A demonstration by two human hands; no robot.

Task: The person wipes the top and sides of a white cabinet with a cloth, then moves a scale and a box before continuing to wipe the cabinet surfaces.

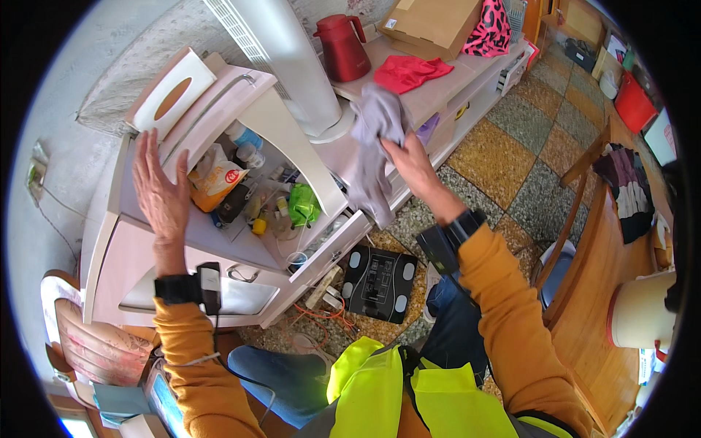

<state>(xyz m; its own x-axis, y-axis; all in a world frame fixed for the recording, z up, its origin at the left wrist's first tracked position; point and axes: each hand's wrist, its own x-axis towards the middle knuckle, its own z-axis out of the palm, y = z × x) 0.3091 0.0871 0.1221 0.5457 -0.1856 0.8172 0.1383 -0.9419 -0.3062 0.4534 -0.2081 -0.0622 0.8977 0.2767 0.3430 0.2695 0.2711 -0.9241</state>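
Note:
A grey-lilac cloth hangs bunched from my right hand, over the edge of the low TV cabinet. My left hand holds nothing, its fingers spread, in front of the taller side cabinet. A white tissue box lies on that cabinet's top, close to my left fingertips. Inside the open compartment are an orange and white plastic bag, a green bag, a black pouch and several bottles. Whether my left palm touches the cabinet cannot be told.
A white tower-shaped appliance stands beside a red thermos jug. Red cloth and a cardboard box lie farther along. An open drawer juts out above a black scale and orange cable. A wooden bench stands right.

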